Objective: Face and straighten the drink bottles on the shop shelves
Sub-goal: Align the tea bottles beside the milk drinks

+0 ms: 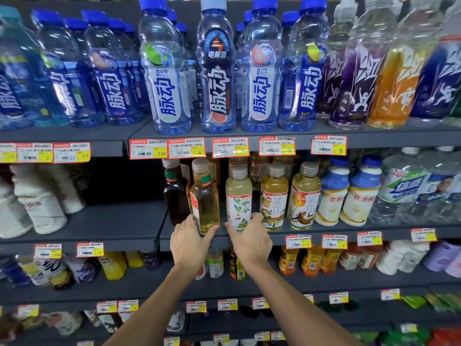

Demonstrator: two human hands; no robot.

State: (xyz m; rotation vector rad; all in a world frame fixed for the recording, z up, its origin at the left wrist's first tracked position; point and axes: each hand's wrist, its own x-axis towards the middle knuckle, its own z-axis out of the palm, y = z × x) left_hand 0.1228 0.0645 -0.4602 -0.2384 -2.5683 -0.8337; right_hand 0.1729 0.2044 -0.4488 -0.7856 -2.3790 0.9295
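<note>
A shop worker's two hands meet at the front of the middle shelf [278,239]; the left hand [189,243] curls its fingers and thumb round the foot of a square amber tea bottle [205,196], whose red label sits off to one corner instead of facing out; the right hand [250,242] wraps the base of a pale green bottle [238,196] with an illustrated label, which stands just beside it. Both grips are low, probably so each bottle can be twisted on its base without being lifted; the amber one leans slightly and looks the more in need of turning. Its neighbours, the tiger-label tea [274,198] and the blue-capped drinks [217,71] on the shelf above, already show their fronts at the shelf edge.
</note>
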